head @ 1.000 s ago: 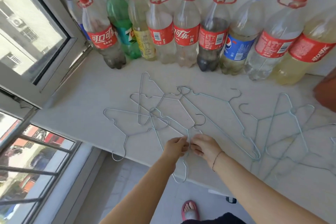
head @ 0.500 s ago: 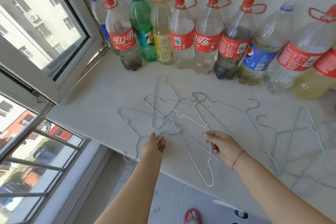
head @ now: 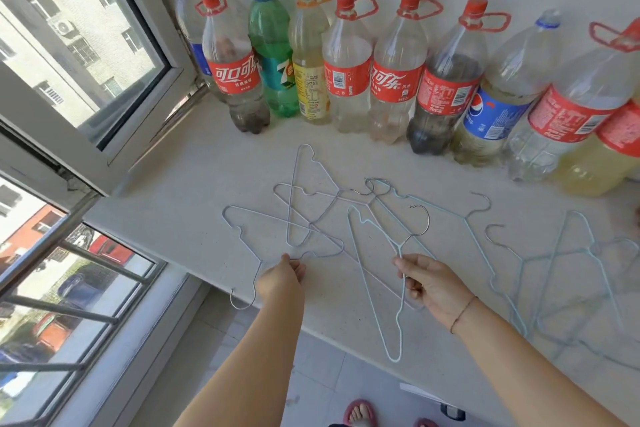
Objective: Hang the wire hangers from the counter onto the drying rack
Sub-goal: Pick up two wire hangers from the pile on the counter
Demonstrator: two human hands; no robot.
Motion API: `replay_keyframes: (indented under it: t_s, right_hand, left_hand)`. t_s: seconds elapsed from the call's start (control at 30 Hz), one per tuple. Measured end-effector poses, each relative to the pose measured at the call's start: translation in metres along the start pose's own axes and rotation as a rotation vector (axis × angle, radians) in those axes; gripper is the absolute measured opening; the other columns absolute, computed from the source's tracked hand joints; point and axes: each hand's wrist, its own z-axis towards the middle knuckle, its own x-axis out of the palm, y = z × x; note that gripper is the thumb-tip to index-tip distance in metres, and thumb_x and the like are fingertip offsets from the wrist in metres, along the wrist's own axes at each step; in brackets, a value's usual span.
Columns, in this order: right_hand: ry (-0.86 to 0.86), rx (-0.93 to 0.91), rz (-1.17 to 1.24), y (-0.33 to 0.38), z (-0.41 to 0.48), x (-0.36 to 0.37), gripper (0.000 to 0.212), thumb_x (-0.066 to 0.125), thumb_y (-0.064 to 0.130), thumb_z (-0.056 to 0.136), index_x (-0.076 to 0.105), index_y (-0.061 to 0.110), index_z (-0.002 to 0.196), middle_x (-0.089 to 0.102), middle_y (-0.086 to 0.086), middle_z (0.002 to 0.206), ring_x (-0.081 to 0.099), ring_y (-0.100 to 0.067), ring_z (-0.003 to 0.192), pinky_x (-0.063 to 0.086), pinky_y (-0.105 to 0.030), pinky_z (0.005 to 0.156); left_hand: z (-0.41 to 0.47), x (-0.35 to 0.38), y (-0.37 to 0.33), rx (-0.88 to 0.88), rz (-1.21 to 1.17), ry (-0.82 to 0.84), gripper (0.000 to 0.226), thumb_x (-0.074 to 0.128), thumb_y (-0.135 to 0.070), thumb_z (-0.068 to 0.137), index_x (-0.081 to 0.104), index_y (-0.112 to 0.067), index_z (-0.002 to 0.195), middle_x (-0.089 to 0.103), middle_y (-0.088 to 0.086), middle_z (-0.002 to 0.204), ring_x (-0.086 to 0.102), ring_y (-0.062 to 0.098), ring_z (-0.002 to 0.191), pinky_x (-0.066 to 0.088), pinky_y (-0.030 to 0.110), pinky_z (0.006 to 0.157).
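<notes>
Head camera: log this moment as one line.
phase: pickup | right hand: pinches wire hanger at its neck | left hand: touches tangled hangers near counter edge | drying rack: not in view

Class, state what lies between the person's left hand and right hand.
Head view: bare counter, crossed by one side wire of the hanger the right hand pinches.

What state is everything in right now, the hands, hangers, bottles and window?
Right hand, pinching one hanger's neck.
Held hanger, lower tip past the counter edge.
Left hand, at the counter edge touching wire; grip unclear.
Left tangle of hangers, lying overlapped.
Right tangle of hangers, lying overlapped, untouched.
Bottles, upright, capped.
Window, open.
</notes>
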Motion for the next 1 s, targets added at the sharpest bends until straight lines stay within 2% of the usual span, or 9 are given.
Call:
replay_keyframes:
  t_s: [0.1, 0.23, 0.43, 0.53, 0.63, 0.8, 0.93, 1.0]
  right_hand:
    - [0.024, -0.008, -0.01, 0.003, -0.002, -0.001, 0.004, 0.061, 0.007, 0.086, 0.064, 0.008, 0.086, 0.051, -0.002, 0.066, 0.037, -0.006, 0.05, 0.033, -0.014, 0.041]
    - [0.076, -0.028, -0.01, 0.005, -0.006, -0.001, 0.012, 0.059, 0.002, 0.085, 0.066, 0.009, 0.09, 0.052, -0.003, 0.071, 0.039, -0.004, 0.049, 0.034, -0.013, 0.044]
    - [0.152, -0.043, -0.009, 0.007, -0.01, 0.002, 0.018, 0.056, -0.001, 0.086, 0.066, 0.012, 0.093, 0.047, -0.004, 0.073, 0.042, -0.003, 0.051, 0.036, -0.011, 0.046]
    - [0.189, -0.069, -0.042, 0.013, -0.015, 0.007, 0.018, 0.056, 0.001, 0.087, 0.066, 0.014, 0.094, 0.048, -0.003, 0.075, 0.042, -0.007, 0.063, 0.036, -0.012, 0.049]
    - [0.242, -0.109, -0.083, 0.027, -0.025, 0.013, 0.019, 0.055, 0.001, 0.088, 0.065, 0.016, 0.093, 0.05, -0.001, 0.073, 0.045, -0.006, 0.065, 0.035, -0.013, 0.053]
    - [0.374, -0.168, -0.123, 0.051, -0.051, 0.02, 0.017, 0.057, 0.004, 0.088, 0.066, 0.016, 0.094, 0.052, 0.001, 0.073, 0.049, -0.003, 0.063, 0.037, -0.011, 0.054]
    - [0.504, -0.207, -0.194, 0.069, -0.081, 0.028, 0.016, 0.057, 0.006, 0.088, 0.068, 0.017, 0.095, 0.055, 0.001, 0.07, 0.048, -0.002, 0.057, 0.038, -0.012, 0.056]
    - [0.582, -0.234, -0.229, 0.081, -0.099, 0.034, 0.017, 0.057, 0.007, 0.089, 0.068, 0.014, 0.099, 0.055, 0.0, 0.07, 0.049, -0.003, 0.059, 0.038, -0.014, 0.058]
  left_hand:
    - [-0.001, -0.006, 0.004, 0.041, -0.017, 0.036, 0.016, 0.059, -0.012, 0.089, 0.058, 0.002, 0.08, 0.062, 0.012, 0.07, 0.059, 0.022, 0.055, 0.049, 0.024, 0.046]
    - [-0.009, -0.016, -0.001, 0.078, -0.093, 0.094, 0.01, 0.055, -0.008, 0.093, 0.055, 0.0, 0.086, 0.063, 0.015, 0.078, 0.066, 0.023, 0.068, 0.056, 0.021, 0.048]
    - [-0.028, -0.029, -0.02, 0.088, -0.171, 0.227, 0.006, 0.053, -0.006, 0.093, 0.056, -0.004, 0.099, 0.062, 0.011, 0.078, 0.063, 0.02, 0.069, 0.057, 0.019, 0.055]
    - [-0.044, -0.038, -0.027, 0.164, -0.15, 0.286, 0.006, 0.056, -0.006, 0.092, 0.061, -0.009, 0.093, 0.063, 0.006, 0.076, 0.064, 0.013, 0.062, 0.055, 0.017, 0.058]
    - [-0.064, -0.05, -0.029, 0.247, -0.129, 0.326, 0.009, 0.056, -0.006, 0.091, 0.063, -0.012, 0.093, 0.064, 0.005, 0.076, 0.065, 0.011, 0.059, 0.053, 0.015, 0.056]
    - [-0.11, -0.08, -0.021, 0.379, -0.129, 0.354, 0.015, 0.055, -0.001, 0.091, 0.063, -0.008, 0.102, 0.064, 0.007, 0.078, 0.066, 0.01, 0.057, 0.055, 0.016, 0.058]
    - [-0.155, -0.11, -0.012, 0.469, -0.117, 0.334, 0.02, 0.055, -0.002, 0.091, 0.063, -0.006, 0.109, 0.067, 0.007, 0.081, 0.064, 0.014, 0.065, 0.054, 0.02, 0.063]
    - [-0.181, -0.128, -0.01, 0.512, -0.148, 0.311, 0.02, 0.056, -0.001, 0.09, 0.064, -0.006, 0.108, 0.068, 0.008, 0.079, 0.064, 0.016, 0.066, 0.054, 0.02, 0.061]
